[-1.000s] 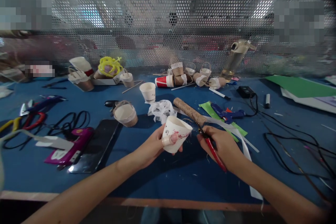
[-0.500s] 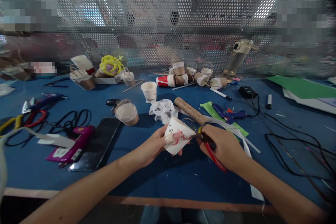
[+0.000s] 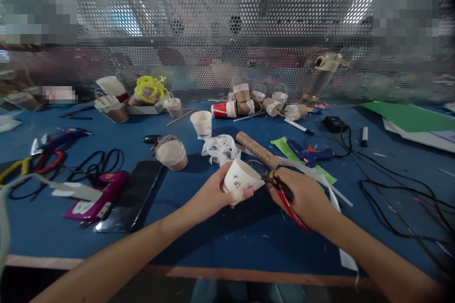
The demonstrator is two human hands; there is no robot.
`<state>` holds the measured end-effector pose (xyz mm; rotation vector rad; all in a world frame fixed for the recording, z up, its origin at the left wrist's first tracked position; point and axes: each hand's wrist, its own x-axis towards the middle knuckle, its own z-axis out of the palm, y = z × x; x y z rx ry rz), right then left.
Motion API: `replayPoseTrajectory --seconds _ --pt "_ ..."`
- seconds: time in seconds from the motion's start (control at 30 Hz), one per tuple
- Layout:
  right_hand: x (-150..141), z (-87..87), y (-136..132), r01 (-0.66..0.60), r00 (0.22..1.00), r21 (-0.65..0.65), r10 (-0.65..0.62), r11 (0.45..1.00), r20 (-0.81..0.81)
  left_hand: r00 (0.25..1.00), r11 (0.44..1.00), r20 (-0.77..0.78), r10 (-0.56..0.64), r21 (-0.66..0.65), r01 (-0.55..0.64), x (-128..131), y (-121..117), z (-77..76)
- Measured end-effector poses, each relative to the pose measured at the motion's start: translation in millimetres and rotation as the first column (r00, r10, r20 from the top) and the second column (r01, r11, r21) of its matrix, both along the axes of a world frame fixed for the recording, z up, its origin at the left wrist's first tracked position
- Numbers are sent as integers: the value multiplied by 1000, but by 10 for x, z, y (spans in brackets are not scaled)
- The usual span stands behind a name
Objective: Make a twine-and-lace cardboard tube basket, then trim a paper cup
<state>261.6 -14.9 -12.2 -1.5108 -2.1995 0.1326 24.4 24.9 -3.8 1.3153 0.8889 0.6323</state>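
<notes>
My left hand (image 3: 218, 190) is wrapped round a white paper cup (image 3: 239, 176) with dark print and red marks, its thumb across the side. The cup is tilted, and its rim is drawn to a point on the right. A pale band circles the thumb. My right hand (image 3: 299, 195) is closed on red-handled pliers (image 3: 292, 209) with yellow near the pivot. Their dark jaws meet or nearly meet the cup's pointed rim; the exact contact is too small to tell. Just beyond lie a roll of brown twine (image 3: 258, 149) and a bundle of white ribbon (image 3: 221, 149).
A twine-wrapped cup (image 3: 171, 154), a white cup (image 3: 202, 124), a phone (image 3: 133, 196) and a magenta glue gun (image 3: 97, 199) lie leftward. On the right are a blue glue gun (image 3: 313, 154) and black cables (image 3: 387, 184). Small cup baskets (image 3: 245, 104) line the back by a perforated screen.
My left hand has turned the cup, so its print faces me more and the red marks sit lower right. The pliers have come from beside the cup to its rim.
</notes>
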Motion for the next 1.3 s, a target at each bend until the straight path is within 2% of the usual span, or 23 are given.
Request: replayPoseTrajectory --seconds 0.1,0.3,0.5,0.63,0.8,0.97,1.13,1.3 --pt "11 -14 1 17 1000 -11 -17 1000 8 1000 997 15 16 80 -17 -3 -30 0" --pt "21 -30 -1 38 999 -15 -38 999 18 990 996 114 -85 50 80 -29 -63 35" --pt "4 -13 -1 43 999 7 -43 999 21 1000 999 10 -24 35 24 -8 -42 26" --pt "-13 -15 -7 21 999 4 -21 1000 40 1000 997 2 5 82 -5 -2 -36 18" --pt "-21 -38 -17 10 998 -8 -10 1000 59 1000 993 -22 -8 119 11 -1 -40 28" --pt "-16 -48 -19 13 998 -17 -12 1000 58 1000 995 10 -28 96 27 -11 -45 36" --pt "-26 -46 -16 43 998 -16 -42 999 51 995 997 -100 -3 74 10 -28 -23 1" --pt "-32 -49 -11 48 998 -22 -47 999 52 1000 992 -9 -5 127 6 -20 -31 27"
